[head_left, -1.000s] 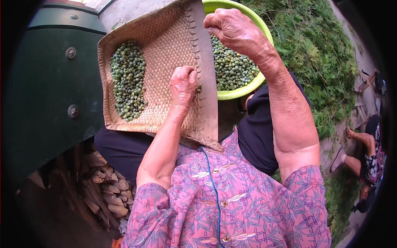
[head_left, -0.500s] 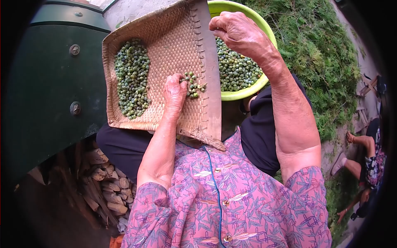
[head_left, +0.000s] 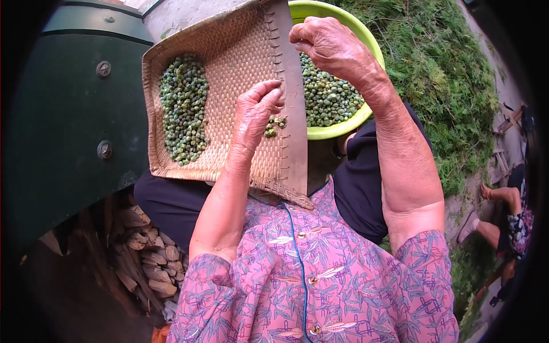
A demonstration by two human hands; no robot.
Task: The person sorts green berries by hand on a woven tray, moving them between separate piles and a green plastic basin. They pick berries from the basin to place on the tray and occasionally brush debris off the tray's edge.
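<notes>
A woven winnowing basket [head_left: 229,74] with a flat smooth strip along its right edge lies tilted across my lap. A long heap of small round green fruits [head_left: 184,108] rests in its left part. My left hand [head_left: 256,114] hovers over the basket's right side, fingers pinched together; what they hold, if anything, is hidden. Just beside it, a few green fruits [head_left: 274,126] lie near the stitched strip. My right hand [head_left: 337,50] is closed above the yellow-green basin [head_left: 374,48], its fingertips beside the strip's upper end. More of the fruits [head_left: 331,97] fill the basin.
Leafy green branches [head_left: 434,86] are piled to the right of the basin. A dark green metal panel [head_left: 68,114] stands close on the left, with split firewood [head_left: 154,257] below it. Another person [head_left: 509,217] sits at the far right.
My left hand has moved up and right from the small cluster toward the strip. Fewer loose fruits show there now. My right hand stays in place. The other person's arm has shifted.
</notes>
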